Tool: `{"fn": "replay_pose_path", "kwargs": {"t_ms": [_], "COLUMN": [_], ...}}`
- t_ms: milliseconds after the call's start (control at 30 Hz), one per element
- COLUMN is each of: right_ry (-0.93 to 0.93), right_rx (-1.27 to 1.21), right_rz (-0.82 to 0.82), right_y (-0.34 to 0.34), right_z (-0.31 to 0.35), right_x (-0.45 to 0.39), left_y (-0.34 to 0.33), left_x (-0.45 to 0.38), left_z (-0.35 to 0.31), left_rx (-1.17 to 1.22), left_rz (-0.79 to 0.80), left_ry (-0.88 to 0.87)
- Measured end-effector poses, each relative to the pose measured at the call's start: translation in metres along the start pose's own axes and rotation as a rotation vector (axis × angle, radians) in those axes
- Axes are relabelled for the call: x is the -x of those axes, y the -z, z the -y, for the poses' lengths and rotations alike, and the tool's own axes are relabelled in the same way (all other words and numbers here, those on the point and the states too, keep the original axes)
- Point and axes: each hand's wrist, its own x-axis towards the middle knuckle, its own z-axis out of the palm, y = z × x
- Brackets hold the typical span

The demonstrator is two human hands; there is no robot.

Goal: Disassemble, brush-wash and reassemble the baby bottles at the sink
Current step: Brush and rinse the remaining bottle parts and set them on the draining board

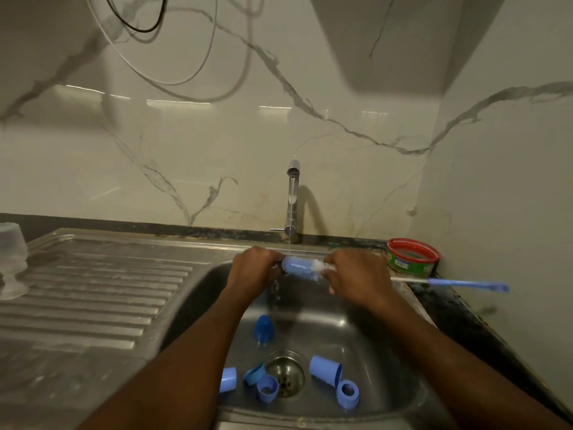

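Over the sink basin (387,361), my left hand (252,271) grips the base end of a pale blue baby bottle (296,265) held sideways under the tap's thin stream. White bristles of a bottle brush (317,268) show at the bottle's mouth. My right hand (356,274) grips the brush near its head; the white and blue handle (459,283) sticks out to the right. On the basin floor lie a blue cap (263,328), a pale blue cup-like piece (325,369), a screw ring (348,394) and other blue parts (263,384) around the drain (286,373).
The tap (292,200) runs at the back of the sink. A ribbed steel draining board (93,290) lies to the left, with an upturned clear glass (11,262) at its far edge. A red-rimmed green tub (414,256) sits on the dark counter at right.
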Motion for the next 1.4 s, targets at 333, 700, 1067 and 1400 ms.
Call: {"fn": "replay_pose_path", "kwargs": {"t_ms": [333, 700, 1067, 1400], "right_ry": [0.141, -0.369, 0.279, -0.141], "right_rx": [0.174, -0.952, 0.331, -0.046], "right_rz": [-0.03, 0.606, -0.041, 0.17], "right_y": [-0.004, 0.006, -0.017, -0.012], "right_z": [-0.018, -0.035, -0.016, -0.039], "right_x": [0.002, -0.009, -0.004, -0.006], "left_y": [-0.012, -0.001, -0.02, -0.02], "left_x": [-0.004, -0.005, 0.001, -0.012], "left_z": [-0.014, -0.003, 0.009, -0.003], "left_rx": [0.058, 0.096, 0.4, 0.236], "left_rz": [0.132, -0.025, 0.283, 0.243], "left_ry": [0.014, -0.161, -0.07, 0.148]}}
